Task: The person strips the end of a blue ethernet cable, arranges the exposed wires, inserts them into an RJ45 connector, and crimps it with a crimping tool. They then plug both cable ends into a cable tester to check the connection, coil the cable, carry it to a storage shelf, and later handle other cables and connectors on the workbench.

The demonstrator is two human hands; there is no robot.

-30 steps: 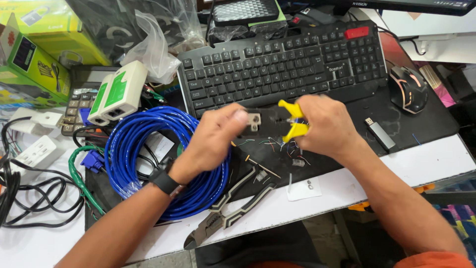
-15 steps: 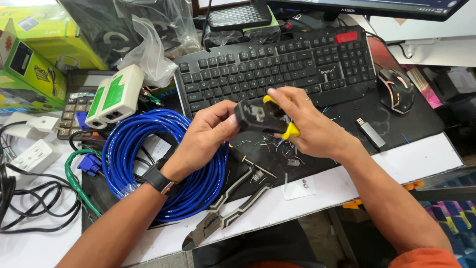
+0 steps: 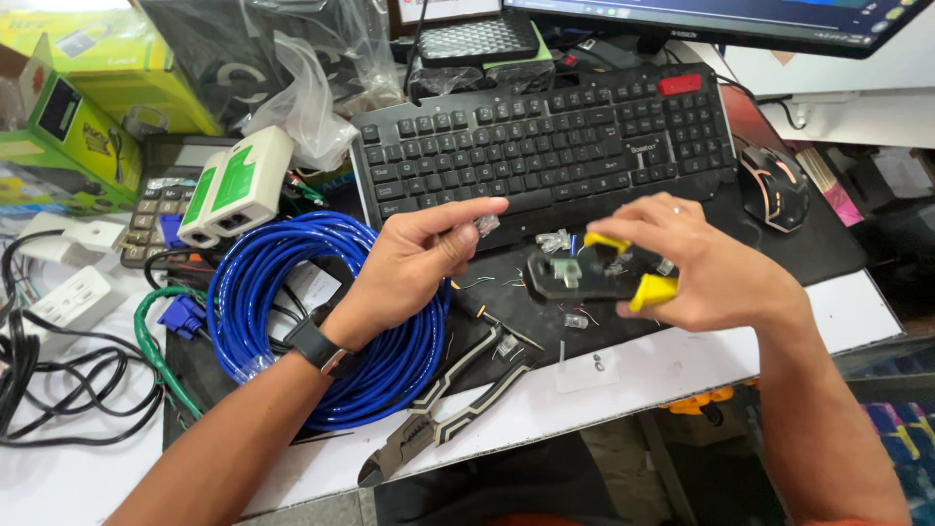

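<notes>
**Clear plug pinched in left hand, crimp tool gripped in right**

Left hand (image 3: pixel 414 268) is narrow, thumb and forefinger pinching a small clear plug (image 3: pixel 487 225) just in front of the keyboard (image 3: pixel 545 146), above the black mat (image 3: pixel 828 244). Right hand (image 3: pixel 706 268) is wrapped around a crimp tool (image 3: pixel 584 276) with yellow handles, held above the mat near the counter's (image 3: pixel 662 375) front edge; tool and plug are apart, not touching.

Around them: spare clear plugs (image 3: pixel 553 240) and cut wire bits loose on the mat, one more plug (image 3: pixel 577 319) just below the tool. Coil of blue cable (image 3: pixel 282 292) under the left wrist toward the counter's left side. Pliers (image 3: pixel 448 409) lie at the front edge, jaws pointing to the front-left. White and green cable tester (image 3: pixel 234 185) beside the calculator (image 3: pixel 156 200), left of the keyboard. Mouse (image 3: pixel 774 185) at the right end of the mat.

Judgement on handling: plug is tiny and slick, so a fingertip pinch on its sides keeps its open end free. Tool wants a steady grip with its slot turned toward the left hand. Whether the plug already has wires in it cannot be told.
</notes>
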